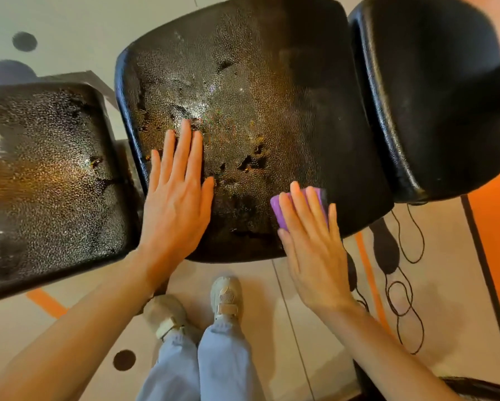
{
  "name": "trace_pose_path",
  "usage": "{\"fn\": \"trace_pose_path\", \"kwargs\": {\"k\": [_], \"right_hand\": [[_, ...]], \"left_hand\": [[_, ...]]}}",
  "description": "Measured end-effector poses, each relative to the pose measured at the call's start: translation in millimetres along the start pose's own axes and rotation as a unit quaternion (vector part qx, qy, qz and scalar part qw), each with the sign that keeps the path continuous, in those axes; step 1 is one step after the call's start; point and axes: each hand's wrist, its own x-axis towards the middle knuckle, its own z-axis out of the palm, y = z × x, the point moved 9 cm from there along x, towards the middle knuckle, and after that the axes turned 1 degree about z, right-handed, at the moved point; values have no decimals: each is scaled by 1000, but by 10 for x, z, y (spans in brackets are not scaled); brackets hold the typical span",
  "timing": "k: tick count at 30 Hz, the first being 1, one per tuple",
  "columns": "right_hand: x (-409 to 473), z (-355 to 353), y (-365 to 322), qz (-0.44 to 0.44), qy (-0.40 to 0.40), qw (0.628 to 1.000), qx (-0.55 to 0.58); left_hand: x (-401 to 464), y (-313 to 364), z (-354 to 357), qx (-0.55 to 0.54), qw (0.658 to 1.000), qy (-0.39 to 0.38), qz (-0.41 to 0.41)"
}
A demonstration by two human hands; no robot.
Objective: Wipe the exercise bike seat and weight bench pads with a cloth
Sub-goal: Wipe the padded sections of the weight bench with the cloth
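Flat under the right hand's [315, 241] straight fingers [300, 204], the purple cloth [280, 209] presses the middle pad [272, 96]; left hand [176, 204] flat.

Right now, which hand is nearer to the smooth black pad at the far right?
Right. The right hand presses the purple cloth on the worn middle pad, nearer the smooth black pad. The left hand lies flat on the middle pad's opposite side.

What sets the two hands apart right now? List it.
1. The right hand presses a purple cloth onto the middle pad; the left hand lies bare on it.
2. The left hand rests near the pad's left edge, the right hand near its front right corner.
Shared: both are flat, fingers straight, on the same worn black pad.
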Motion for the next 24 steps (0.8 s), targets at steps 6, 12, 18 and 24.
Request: {"fn": "trace_pose_path", "kwargs": {"k": [6,12,18,24], "right_hand": [[1244,-237,10,51,77,996,16],[-190,37,-294,-45,2,999,-15],[1381,-226,-432,11,62,998,-7],[-131,44,-597,-63,-14,998,-5]], "left_hand": [[34,-230,1,11,1000,6,-7],[43,-234,15,0,1000,11,-9],[42,-232,33,-5,1000,15,-2],[42,-246,11,-15,1000,13,-3]]}}
